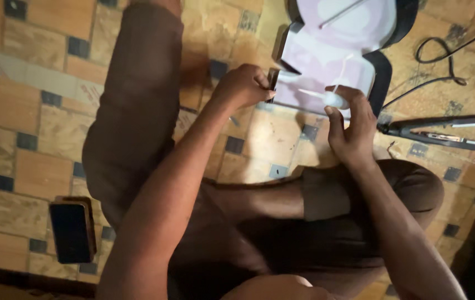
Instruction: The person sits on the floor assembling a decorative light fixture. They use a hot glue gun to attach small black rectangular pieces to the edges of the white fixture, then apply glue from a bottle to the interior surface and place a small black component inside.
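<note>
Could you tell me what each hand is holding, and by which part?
Left hand grips the white tray by its near edge; right hand holds a white tube.

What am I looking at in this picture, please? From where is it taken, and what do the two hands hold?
There is no machine here. A camera worn on a person's head looks down at that person's own arms and legs; the person sits on a tiled floor. The left hand grips the edge of a white sheet with a dark border. The right hand holds a small white tool against that sheet; I cannot tell what kind. On the floor lie a phone on the left of the picture, and a hair straightener with its black cable on the right.
</note>
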